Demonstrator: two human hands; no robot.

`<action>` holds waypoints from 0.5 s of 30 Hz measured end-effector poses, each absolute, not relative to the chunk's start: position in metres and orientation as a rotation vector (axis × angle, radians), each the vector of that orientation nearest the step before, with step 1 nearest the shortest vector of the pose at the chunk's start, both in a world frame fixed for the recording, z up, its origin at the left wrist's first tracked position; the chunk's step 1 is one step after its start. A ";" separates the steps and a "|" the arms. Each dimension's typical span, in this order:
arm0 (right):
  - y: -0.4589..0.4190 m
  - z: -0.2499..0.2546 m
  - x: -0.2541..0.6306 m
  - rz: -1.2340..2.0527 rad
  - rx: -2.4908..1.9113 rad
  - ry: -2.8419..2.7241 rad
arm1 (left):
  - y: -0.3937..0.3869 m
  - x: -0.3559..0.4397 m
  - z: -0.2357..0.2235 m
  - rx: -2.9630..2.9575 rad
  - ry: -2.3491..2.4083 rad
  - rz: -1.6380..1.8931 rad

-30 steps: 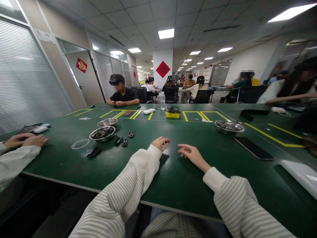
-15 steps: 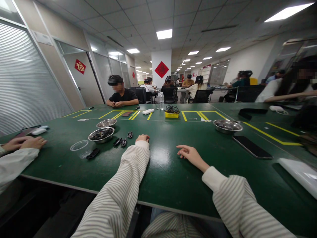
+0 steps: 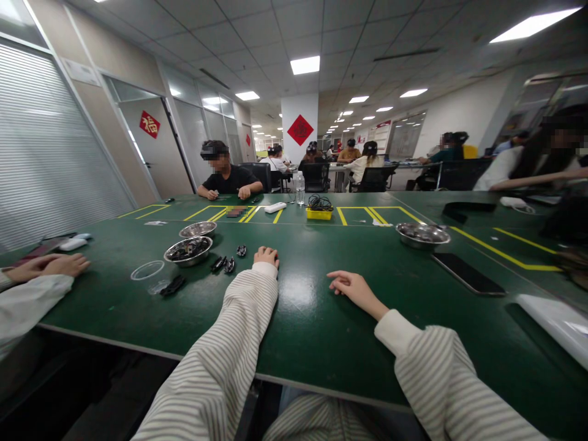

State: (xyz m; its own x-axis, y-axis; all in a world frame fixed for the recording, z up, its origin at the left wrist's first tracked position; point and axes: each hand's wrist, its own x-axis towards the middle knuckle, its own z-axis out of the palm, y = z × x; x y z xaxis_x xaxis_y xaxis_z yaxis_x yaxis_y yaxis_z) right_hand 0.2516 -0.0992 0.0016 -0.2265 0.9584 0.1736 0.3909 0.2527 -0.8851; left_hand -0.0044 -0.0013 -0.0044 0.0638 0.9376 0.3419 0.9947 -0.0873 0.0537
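My left hand [image 3: 266,256] lies palm down on the green table [image 3: 301,343], its fingers stretched forward with nothing visible in them. Just left of it are several small black plastic pieces [image 3: 229,265], apart from the hand. My right hand [image 3: 351,286] rests on the table to the right, index finger pointing left and the other fingers loosely bent; it holds nothing visible. Farther left stand a metal bowl [image 3: 168,259] filled with black pieces and a second metal bowl [image 3: 198,229] behind it. A third metal bowl [image 3: 420,243] is beyond my right hand.
A clear plastic container [image 3: 147,271] and a black piece [image 3: 173,286] lie at left. A phone [image 3: 468,274] and a white object [image 3: 558,327] are at right. Farther back are a yellow box [image 3: 319,214] of cables and a bottle [image 3: 300,187]. Co-workers sit around.
My left hand has shifted very slightly, its fingers showing more from above. My right hand is almost still. The person across the table has moved their hands apart.
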 end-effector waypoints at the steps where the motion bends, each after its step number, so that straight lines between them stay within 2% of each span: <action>1: -0.099 0.002 0.251 0.939 -1.242 -1.762 | -0.001 -0.004 -0.005 -2.182 -1.942 -0.439; 7: -0.099 0.002 0.252 0.882 -1.248 -1.758 | -0.011 0.020 -0.011 -2.510 -1.699 -0.556; 15: -0.095 0.004 0.261 0.469 -1.345 -1.897 | -0.051 0.071 -0.019 -2.993 -1.062 -0.692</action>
